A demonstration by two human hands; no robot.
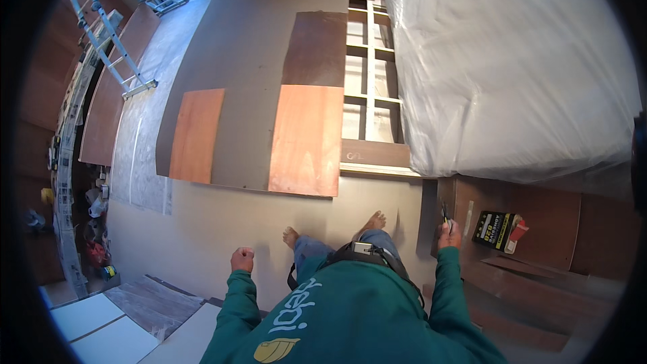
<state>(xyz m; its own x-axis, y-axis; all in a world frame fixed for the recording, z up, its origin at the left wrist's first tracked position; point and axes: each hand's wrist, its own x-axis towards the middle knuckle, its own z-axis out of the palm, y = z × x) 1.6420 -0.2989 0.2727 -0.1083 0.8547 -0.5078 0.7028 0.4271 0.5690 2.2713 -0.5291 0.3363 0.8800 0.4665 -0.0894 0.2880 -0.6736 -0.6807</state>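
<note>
Well, slender tool [445, 213] in right hand [449, 235]

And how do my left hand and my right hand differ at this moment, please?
The left hand is curled with no object showing, while the right hand grips a small dark tool. The left hand is over the pale floor; the right hand is left of the black box. Both are bare, below green sleeves in the picture's upper direction.
</note>
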